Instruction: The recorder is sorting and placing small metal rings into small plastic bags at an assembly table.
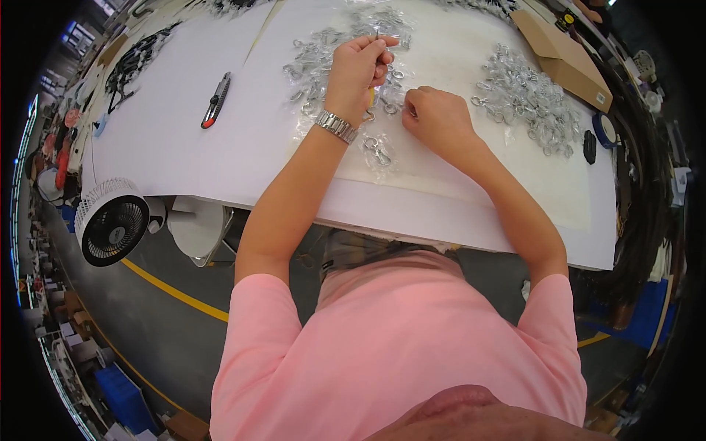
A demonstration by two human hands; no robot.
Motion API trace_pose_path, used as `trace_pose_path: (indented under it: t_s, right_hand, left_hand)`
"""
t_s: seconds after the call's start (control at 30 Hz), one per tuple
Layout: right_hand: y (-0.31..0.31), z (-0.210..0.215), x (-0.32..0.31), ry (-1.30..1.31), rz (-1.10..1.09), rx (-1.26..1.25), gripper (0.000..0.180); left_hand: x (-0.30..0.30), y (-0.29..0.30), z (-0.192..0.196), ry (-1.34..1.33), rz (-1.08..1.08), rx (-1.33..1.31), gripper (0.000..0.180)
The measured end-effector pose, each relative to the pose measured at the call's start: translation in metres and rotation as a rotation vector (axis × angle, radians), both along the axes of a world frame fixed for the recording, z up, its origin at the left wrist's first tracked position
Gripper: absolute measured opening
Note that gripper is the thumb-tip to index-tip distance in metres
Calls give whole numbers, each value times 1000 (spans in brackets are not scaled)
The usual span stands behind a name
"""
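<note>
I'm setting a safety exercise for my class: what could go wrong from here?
The utility knife lies loose on the table; I can't tell if its blade is out, but a careless reach might cause a cut. The lone bagged piece lies between the forearms and could get knocked aside. No divider shows between the left pile of bagged pieces and the right pile, so they might mix.

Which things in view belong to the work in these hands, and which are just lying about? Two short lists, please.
Probably part of the work:
thin item pinched in the left hand, mostly hidden
bagged metal pieces around that hand
right-hand heap of similar bags

Probably just lying about:
utility knife
white fan
cardboard box
blue tape roll
</note>
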State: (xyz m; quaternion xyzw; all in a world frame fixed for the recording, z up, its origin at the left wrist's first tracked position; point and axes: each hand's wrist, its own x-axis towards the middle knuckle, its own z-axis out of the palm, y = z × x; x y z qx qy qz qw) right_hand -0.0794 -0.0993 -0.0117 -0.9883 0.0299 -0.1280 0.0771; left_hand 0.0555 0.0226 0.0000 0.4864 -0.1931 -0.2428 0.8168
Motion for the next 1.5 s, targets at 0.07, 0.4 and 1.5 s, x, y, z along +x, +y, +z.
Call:
trace_pose_path:
  t_s: [0.07,0.4,1.5]
  right_hand:
    - [-15,5,-6,36,-28,65,20]
    - [-50,17,-40,125,13,1449,26]
    - [-88,1,-46,619,210,1703,34]
  left_hand:
    - [1,2,-3,-87,-47,81,24]
    - [-31,-9,2,-643,-251,578,27]
    - [-50,-15,2,-1011,-67,453,21]
